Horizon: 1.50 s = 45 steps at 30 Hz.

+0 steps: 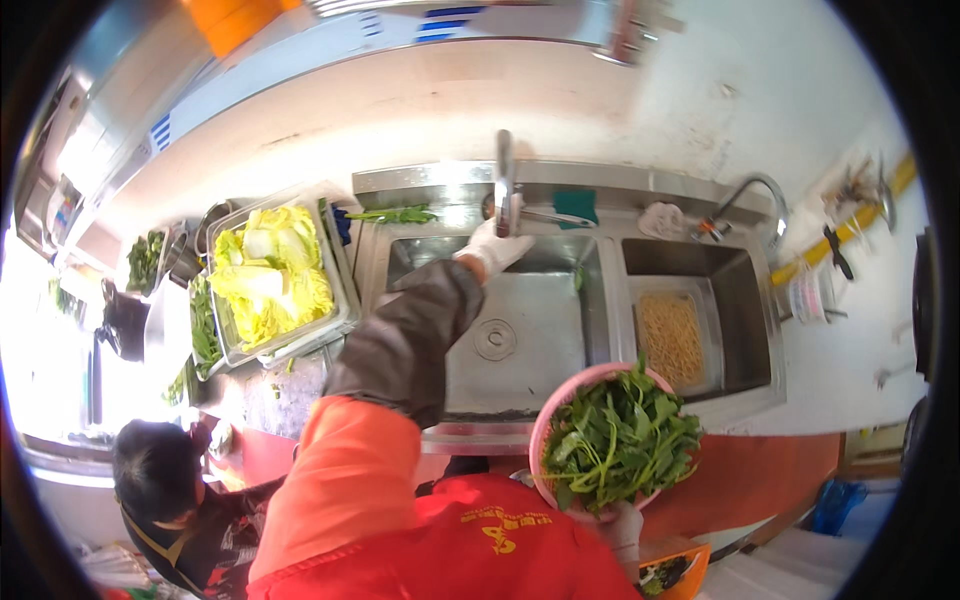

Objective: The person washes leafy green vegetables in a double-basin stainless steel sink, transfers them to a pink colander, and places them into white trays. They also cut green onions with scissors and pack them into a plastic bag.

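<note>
My left hand (493,246), in a white glove, reaches over the large sink basin (517,315) to the middle faucet (505,180). The faucet's spout hides part of the fingers, so their grip does not show clearly. At the lower right, my gloved right hand (624,525) grips the rim of a pink plastic basket (546,420). Leafy greens (619,439) with long stems fill the basket above its rim. It is held over the front edge of the sink. A bit of green leaf (579,279) clings to the basin's right wall.
Noodle-like strips (670,337) lie in a clear container within the smaller basin (739,322), beside a second faucet (776,199). Napa cabbage leaves (270,277) fill a clear tub on the left counter. A green cloth (574,207) lies behind the sink. Another person (161,480) is at lower left.
</note>
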Available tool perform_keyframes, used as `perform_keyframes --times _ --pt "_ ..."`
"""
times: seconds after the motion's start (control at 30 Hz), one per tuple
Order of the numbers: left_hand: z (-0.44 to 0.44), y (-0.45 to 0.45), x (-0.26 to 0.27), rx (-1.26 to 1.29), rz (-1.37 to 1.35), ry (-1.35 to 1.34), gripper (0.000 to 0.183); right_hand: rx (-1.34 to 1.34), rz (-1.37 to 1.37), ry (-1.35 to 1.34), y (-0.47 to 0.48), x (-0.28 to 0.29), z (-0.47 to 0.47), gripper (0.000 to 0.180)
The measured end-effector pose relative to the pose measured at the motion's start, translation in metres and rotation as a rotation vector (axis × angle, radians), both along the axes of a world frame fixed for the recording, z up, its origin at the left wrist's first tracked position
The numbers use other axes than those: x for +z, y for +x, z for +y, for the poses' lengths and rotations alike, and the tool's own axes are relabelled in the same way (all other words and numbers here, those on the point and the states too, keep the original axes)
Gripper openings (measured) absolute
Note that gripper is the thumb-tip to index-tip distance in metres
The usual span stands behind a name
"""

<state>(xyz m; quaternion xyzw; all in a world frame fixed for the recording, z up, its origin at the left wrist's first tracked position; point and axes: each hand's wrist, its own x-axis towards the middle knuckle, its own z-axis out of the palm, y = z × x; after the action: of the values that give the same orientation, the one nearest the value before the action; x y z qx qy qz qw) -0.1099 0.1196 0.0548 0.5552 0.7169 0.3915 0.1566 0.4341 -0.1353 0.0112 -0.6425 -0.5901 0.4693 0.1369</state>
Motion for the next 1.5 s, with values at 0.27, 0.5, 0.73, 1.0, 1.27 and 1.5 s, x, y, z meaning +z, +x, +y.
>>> perform_keyframes --times 0.27,0.5,0.73,1.0,1.27,1.5 --pt "0.039 -0.024 0.011 -0.216 0.216 -0.137 0.039 0.296 -0.537 0.085 0.004 0.003 0.000 0.050" --pt "-0.085 0.011 -0.050 -0.525 0.283 -0.699 0.034 0.304 -0.459 0.203 0.038 -0.030 0.009 0.050" --pt "-0.233 0.040 -0.088 -0.249 0.054 -0.737 0.041 0.410 -0.464 0.300 0.046 -0.046 0.031 0.041" --pt "-0.337 0.093 -0.039 0.275 -0.141 -0.329 0.051 0.527 -0.282 0.363 0.048 -0.055 0.048 0.039" --pt "-0.434 0.135 -0.010 0.545 -0.140 -0.201 0.040 0.097 0.259 -0.193 0.013 -0.001 0.041 0.030" --pt "-0.473 0.092 -0.014 0.908 0.012 -0.501 0.036 -0.454 0.551 -0.567 -0.002 0.004 0.042 0.027"
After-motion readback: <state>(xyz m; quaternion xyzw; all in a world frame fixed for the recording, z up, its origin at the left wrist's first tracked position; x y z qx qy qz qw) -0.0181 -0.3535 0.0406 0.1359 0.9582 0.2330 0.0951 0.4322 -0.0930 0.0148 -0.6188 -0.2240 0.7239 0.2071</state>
